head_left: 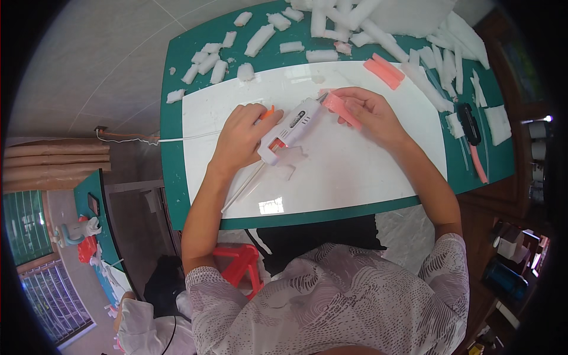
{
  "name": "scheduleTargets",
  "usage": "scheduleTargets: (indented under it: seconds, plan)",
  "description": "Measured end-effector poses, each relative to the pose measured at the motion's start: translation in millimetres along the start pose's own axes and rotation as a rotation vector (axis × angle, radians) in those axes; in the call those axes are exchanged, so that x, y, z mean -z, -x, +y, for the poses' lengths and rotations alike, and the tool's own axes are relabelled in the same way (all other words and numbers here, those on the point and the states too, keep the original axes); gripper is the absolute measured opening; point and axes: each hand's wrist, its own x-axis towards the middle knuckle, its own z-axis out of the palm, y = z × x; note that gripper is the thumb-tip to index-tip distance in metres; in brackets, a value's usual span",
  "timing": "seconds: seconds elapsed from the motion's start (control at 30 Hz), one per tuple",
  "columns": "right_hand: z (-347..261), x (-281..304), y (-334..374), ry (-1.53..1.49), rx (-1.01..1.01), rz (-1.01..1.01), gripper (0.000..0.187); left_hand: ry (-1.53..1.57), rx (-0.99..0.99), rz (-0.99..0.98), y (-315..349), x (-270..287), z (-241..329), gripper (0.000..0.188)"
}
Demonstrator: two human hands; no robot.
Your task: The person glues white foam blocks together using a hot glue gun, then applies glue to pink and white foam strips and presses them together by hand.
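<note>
My left hand (236, 135) is closed around the handle of a white hot glue gun (291, 130) with an orange trigger. A long glue stick (244, 188) juts from its back end toward me. The metal nozzle points up and right, at the end of a pink foam strip (343, 111); whether it touches is too small to tell. Thumb and fingers of my right hand (377, 117) pinch that strip just above the white board (355, 171). Two more pink foam strips (384, 72) lie side by side beyond my right hand.
Many white foam pieces (260, 40) lie along the far side of the green table (195, 53). A black-handled tool (470, 124) rests at the right. A white cord (189, 138) runs left to a wall socket. A red stool (241, 266) and another person (151, 325) are at lower left.
</note>
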Motion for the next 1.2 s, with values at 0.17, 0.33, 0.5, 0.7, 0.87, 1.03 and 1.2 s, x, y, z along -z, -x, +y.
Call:
scheduleTargets:
  seconds: [0.17,0.33,0.5,0.7,0.87,1.03,1.2]
  plan:
    - [-0.5,0.6,0.2,-0.018,0.003,0.005,0.031,-0.016,0.052,-0.059,1.0,3.3,0.4,0.048]
    - [-1.8,2.2,-0.5,0.001,-0.002,0.02,0.031,0.001,0.071,-0.022,-0.5,5.0,2.9,0.047]
    - [-0.9,4.2,-0.2,-0.015,0.002,0.023,0.03,-0.005,0.089,-0.016,-0.9,5.2,1.9,0.046]
    - [-1.8,3.1,-0.7,-0.016,-0.02,0.036,0.029,-0.014,0.082,-0.035,0.4,3.1,1.9,0.046]
    - [-2.0,2.1,0.0,0.005,-0.028,0.048,0.029,-0.01,0.087,-0.017,0.2,2.2,1.7,0.046]
    - [-2.0,0.7,-0.3,0.005,-0.031,0.056,0.03,-0.008,0.081,-0.015,-0.1,2.9,1.5,0.047]
    - [-1.6,0.8,-0.3,0.013,-0.012,0.045,0.03,-0.011,0.097,-0.036,0.6,3.2,1.8,0.047]
